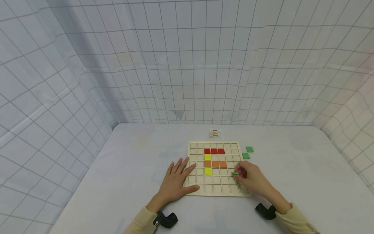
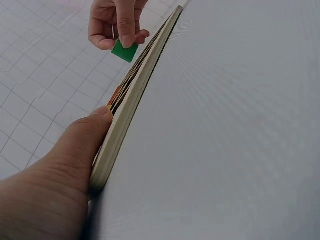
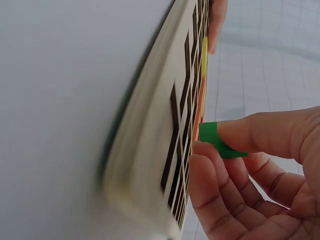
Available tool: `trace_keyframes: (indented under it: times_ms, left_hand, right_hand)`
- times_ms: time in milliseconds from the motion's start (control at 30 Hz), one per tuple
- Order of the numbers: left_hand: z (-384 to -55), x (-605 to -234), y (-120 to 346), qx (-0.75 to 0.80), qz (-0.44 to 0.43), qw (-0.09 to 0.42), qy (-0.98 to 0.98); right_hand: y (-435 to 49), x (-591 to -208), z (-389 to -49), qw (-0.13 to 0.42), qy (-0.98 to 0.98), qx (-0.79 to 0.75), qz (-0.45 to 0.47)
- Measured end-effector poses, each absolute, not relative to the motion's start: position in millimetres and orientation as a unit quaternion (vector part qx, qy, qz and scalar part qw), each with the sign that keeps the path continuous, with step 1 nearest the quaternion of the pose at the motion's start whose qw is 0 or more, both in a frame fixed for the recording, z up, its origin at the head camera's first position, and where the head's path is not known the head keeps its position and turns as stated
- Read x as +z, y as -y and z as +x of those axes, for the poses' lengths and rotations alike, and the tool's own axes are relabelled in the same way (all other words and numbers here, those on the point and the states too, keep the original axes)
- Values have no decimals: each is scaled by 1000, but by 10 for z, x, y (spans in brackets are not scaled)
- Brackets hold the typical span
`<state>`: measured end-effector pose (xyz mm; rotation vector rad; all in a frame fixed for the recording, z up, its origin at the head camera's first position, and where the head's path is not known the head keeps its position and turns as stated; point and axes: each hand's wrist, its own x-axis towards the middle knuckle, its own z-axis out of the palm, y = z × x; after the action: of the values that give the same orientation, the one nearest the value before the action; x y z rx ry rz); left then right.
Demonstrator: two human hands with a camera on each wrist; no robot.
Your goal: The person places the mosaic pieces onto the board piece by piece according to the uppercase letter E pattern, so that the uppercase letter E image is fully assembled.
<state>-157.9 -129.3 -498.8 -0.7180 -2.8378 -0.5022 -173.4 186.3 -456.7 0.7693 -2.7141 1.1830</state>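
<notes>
A pale wooden grid board point(image 1: 216, 191) lies on the table. In its cells sit three red tiles point(image 1: 214, 151), three orange tiles point(image 1: 215, 164) and two yellow tiles point(image 1: 208, 171). My right hand point(image 1: 252, 177) pinches a green tile point(image 3: 209, 133) between thumb and fingers, over the board's right part. Spread flat, my left hand point(image 1: 174, 183) rests at the board's left edge, its thumb point(image 2: 80, 142) lying over the rim. Two loose green tiles point(image 1: 246, 156) are on the table just right of the board.
A small card point(image 1: 215, 133) printed with a coloured grid pattern lies behind the board. White grid-lined cloth point(image 1: 187, 65) hangs at the back and both sides. Black curved devices point(image 1: 168, 220) are strapped at both wrists.
</notes>
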Motion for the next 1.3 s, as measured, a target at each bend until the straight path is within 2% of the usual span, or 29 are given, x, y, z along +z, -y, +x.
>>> trace_keyframes:
  times_ms: [433,1000,1300]
  left_hand:
    - [-1597,-4993,1296,-155,-231,70,958]
    - [-1590,-4979,1302,-164,-234,72,956]
    - [-1588,-4980,1296,-165,-241,87,952]
  right_hand:
    - [-1345,-4509,-1743,-35,878,372,299]
    - [-1118,-4488,-1761,-50,903,315,286]
    - [-1122,-4507,-1754,-23,911,292,289]
